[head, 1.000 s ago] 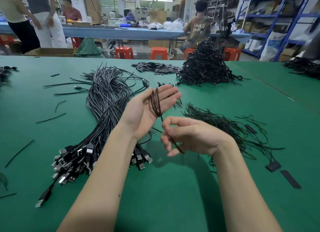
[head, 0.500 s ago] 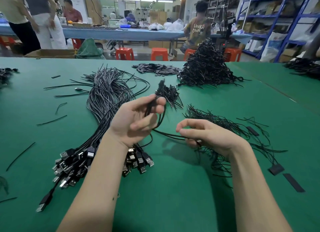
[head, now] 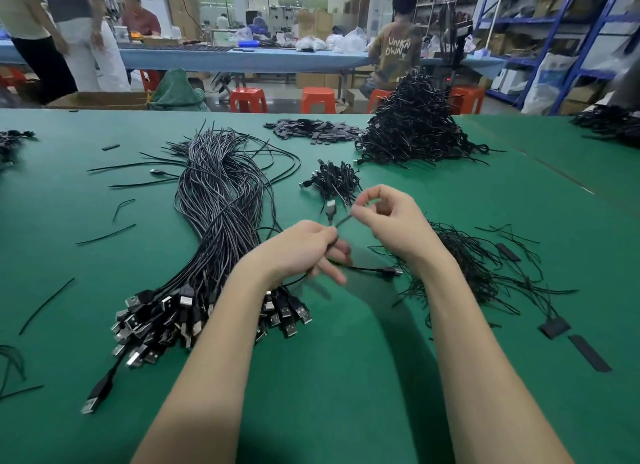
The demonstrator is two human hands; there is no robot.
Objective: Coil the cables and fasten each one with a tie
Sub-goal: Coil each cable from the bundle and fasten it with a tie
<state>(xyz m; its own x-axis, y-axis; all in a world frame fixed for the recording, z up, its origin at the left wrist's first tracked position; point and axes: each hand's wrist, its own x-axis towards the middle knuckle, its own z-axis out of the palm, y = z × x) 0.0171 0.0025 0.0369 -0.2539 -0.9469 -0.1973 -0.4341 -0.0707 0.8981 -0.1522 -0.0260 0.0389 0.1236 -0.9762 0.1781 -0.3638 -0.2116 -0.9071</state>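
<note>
Both forearms reach in from the near edge of the green tabletop (head: 346, 394) and meet over its middle. The left hand (head: 298, 249) is turned palm down, its grip curled round a coiled black cable (head: 360, 268), with the lower fingers blurred and hanging loose beneath; the coil itself is mostly hidden in the fist. One end of that cable runs out to the right just above the tabletop and ends in a small plug, while a USB plug (head: 330, 208) sticks up just beyond the left knuckles. The right hand (head: 391, 221) is raised slightly higher, wrist bent, its grip pinching a thin black tie (head: 343, 220) between thumb and forefinger; the tie slants down to the left hand's knuckles. To the left of the hands lies a long bundle of loose black cables (head: 218, 200), their USB plugs fanned toward the near edge. Right of the hands is a heap of loose ties (head: 467, 255). Beyond the hands sits a small cluster of coiled cables (head: 334, 181), and near the far edge a tall pile of finished coils (head: 412, 127). A person beyond the far edge wears a shirt (head: 398, 53) printed "UNKN OWN".
</note>
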